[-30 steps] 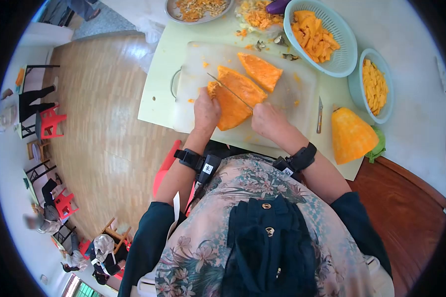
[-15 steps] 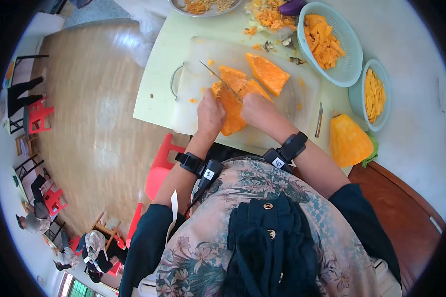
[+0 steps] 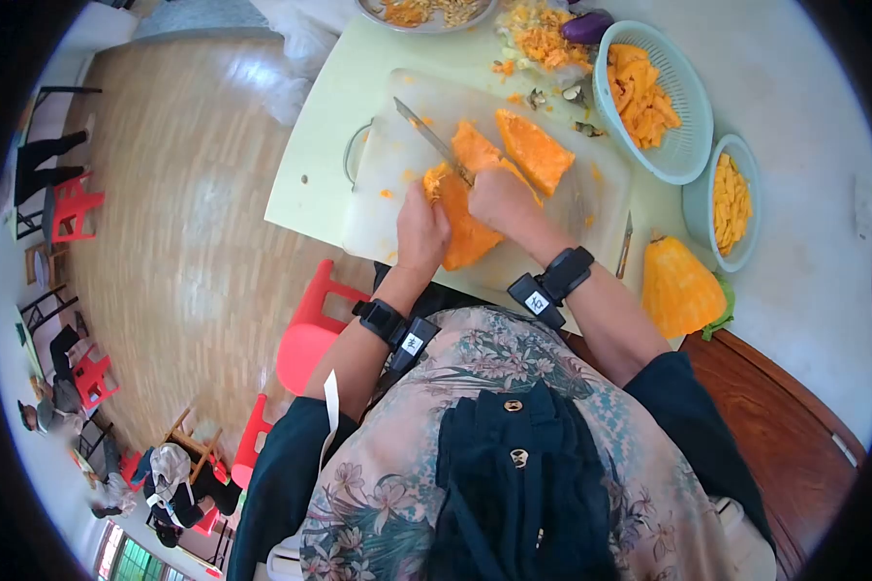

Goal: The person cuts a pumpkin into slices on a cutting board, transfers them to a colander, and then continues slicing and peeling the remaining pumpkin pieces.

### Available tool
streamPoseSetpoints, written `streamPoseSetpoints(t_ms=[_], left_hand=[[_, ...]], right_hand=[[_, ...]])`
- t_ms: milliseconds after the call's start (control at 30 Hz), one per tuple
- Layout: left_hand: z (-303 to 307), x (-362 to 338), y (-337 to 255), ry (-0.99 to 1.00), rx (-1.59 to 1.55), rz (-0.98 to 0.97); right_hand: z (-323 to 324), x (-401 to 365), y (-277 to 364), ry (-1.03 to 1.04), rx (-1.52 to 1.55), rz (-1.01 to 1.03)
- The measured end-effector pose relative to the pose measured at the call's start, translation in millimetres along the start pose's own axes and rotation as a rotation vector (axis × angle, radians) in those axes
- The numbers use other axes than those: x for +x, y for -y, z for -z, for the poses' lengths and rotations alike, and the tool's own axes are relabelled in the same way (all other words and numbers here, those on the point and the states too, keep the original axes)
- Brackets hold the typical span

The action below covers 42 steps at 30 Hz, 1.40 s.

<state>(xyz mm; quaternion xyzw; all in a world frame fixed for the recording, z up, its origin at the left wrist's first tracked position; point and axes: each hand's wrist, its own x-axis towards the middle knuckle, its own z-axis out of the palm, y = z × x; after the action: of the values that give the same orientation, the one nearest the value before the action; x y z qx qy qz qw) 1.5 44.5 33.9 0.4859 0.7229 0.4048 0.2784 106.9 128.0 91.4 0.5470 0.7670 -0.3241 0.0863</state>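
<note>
My right hand (image 3: 504, 203) is closed around the handle of a kitchen knife (image 3: 434, 138), its blade angled up and left over the cutting board (image 3: 373, 228). My left hand (image 3: 423, 232) grips the left edge of a thick orange pumpkin piece (image 3: 468, 240), with stringy flesh at its upper end by my fingertips. The knife's handle end and my right fist overlap the right side of this piece. Just beyond it lies another pumpkin piece (image 3: 475, 145), partly hidden by my right hand. A larger pumpkin slab (image 3: 536, 152) rests farther right on the board.
Right of the board stand a colander (image 3: 702, 111) of pumpkin chunks and a smaller basin (image 3: 758, 198) of cut strips. A small knife (image 3: 626, 242) and a large pumpkin piece (image 3: 683, 286) lie nearer. Scraps (image 3: 547, 39), an eggplant (image 3: 588, 27) and a metal bowl (image 3: 431, 27) sit behind.
The knife blade has turned to show more of its flat side. My left hand and the held pumpkin piece have shifted slightly; the whole view has moved a little too.
</note>
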Motion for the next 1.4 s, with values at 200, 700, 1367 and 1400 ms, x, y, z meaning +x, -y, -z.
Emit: streamPoseSetpoints(t_ms=[200,700,1367,1400], left_hand=[[-1,-1,3,-0.007,0.033,0.030],[-4,-3,-1,-0.019,0.034,-0.065],[-10,-14,12,-0.210,-0.049,-0.040],[-11,-13,14,-0.209,-0.026,-0.064]], right_hand=[[19,-42,-17,0.174,-0.085,-0.103],[1,-57,-50,0.111,-0.155,0.112],[5,-87,-56,0.095,-0.119,-0.046],[-2,-89,-62,0.094,-0.122,-0.044]])
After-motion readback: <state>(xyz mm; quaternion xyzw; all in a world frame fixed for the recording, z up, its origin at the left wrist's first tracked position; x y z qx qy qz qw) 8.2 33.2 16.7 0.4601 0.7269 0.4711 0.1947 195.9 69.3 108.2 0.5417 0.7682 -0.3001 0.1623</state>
